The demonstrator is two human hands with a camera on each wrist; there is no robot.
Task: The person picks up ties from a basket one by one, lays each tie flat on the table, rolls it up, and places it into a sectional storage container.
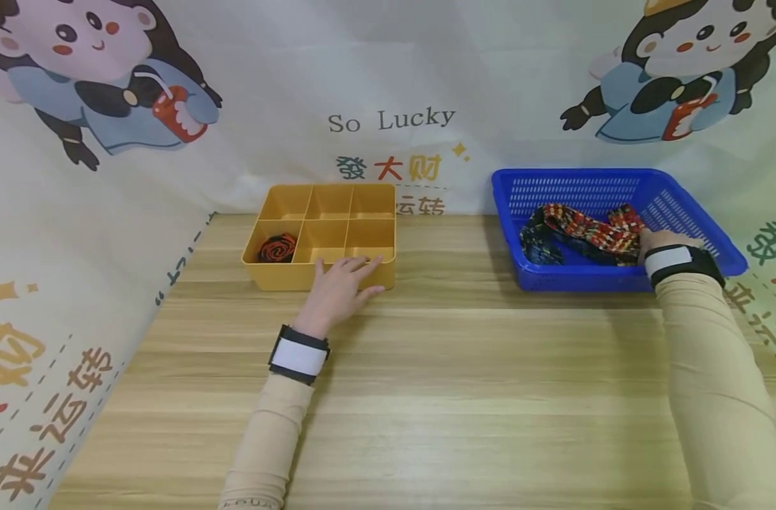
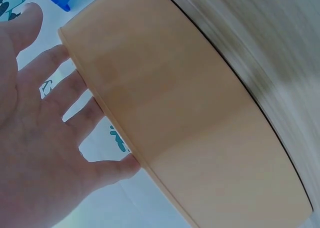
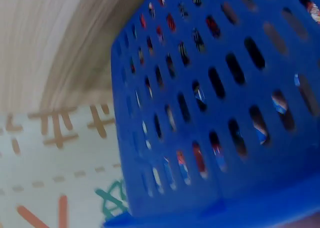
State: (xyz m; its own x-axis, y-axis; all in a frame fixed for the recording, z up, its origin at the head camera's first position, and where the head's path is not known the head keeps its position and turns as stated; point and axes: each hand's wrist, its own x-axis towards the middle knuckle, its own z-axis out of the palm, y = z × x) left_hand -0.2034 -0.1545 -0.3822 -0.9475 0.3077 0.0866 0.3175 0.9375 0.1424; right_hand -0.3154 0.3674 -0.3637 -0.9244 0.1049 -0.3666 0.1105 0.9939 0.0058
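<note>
In blue bskt (image 1: 579, 280), patterned cloth (image 1: 582, 224) runs approx. L–R, toward R hand (image 1: 667, 239).

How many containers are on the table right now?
2: the yellow box, with the left hand at its front rim, and the blue basket farther right, with the right hand inside. Neither looks hidden.

Smooth plastic basket (image 1: 585, 279), matt cloth (image 1: 584, 228)

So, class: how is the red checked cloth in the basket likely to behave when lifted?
The cloth would probably droop, since it lies in soft bends. It may be light for its size, as it looks thin and strip-like. It seems unlikely to roll, lying loosely bent rather than coiled.
</note>
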